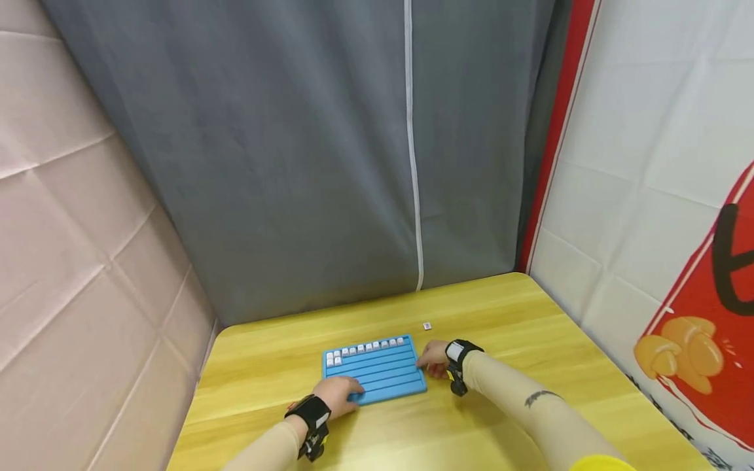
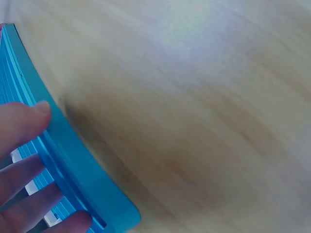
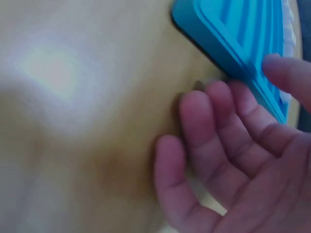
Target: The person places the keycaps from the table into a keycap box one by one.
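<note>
A blue ridged tray (image 1: 377, 367) lies on the table, with several small white keycaps (image 1: 360, 348) lined along its far row and two more below at the left. My left hand (image 1: 337, 395) rests on the near-left corner; in the left wrist view its thumb (image 2: 29, 119) lies across the rim, and the extended fingers (image 2: 41, 199) touch the slotted top. At the right side, my right hand (image 1: 434, 357) pinches the tray's edge. Its thumb (image 3: 282, 68) is on top, with the index finger against the outer side and the other fingers loosely bent beside it.
One small white square piece (image 1: 427, 326) lies alone on the wooden table (image 1: 265, 353), beyond the tray's far right corner. A grey curtain (image 1: 318, 163) hangs behind the table. Pale fabric walls stand at left and right.
</note>
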`<state>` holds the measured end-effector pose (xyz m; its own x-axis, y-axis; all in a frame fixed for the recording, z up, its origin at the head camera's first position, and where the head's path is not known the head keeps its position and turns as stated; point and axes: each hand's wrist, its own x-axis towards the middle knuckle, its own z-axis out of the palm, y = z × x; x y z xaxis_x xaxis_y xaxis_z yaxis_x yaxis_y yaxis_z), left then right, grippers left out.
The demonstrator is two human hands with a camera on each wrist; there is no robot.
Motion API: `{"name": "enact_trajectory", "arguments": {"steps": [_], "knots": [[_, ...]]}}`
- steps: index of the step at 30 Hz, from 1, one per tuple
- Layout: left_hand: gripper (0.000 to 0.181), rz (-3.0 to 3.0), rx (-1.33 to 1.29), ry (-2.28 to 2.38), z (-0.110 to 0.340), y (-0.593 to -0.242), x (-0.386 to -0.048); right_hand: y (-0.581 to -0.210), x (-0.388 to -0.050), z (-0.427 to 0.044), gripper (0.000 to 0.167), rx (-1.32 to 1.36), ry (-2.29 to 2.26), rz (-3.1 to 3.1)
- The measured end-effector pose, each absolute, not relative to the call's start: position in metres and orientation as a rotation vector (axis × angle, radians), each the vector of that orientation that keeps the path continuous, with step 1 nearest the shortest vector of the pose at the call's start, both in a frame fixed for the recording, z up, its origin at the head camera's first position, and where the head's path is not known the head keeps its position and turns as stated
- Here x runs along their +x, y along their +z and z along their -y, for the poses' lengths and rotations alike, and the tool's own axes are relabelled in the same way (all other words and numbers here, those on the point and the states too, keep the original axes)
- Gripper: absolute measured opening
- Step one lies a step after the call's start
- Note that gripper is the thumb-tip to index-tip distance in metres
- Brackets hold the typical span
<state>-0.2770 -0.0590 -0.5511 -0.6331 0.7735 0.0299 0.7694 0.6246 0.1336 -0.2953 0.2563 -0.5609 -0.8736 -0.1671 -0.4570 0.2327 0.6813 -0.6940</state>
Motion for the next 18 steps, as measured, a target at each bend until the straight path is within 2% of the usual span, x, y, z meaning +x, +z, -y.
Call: {"name": "enact_trajectory", "arguments": {"steps": [10, 18], "knots": [[0.026, -2.792, 1.289, 0.207, 0.046, -0.540, -0.277, -0.536, -0.320, -0.290, 0.026, 0.151, -1.051, -2.693], [0.027, -2.800, 1.307, 0.108, 0.037, -0.534, -0.270, -0.536, -0.329, -0.306, 0.030, 0.229, -0.991, -2.785]]}}
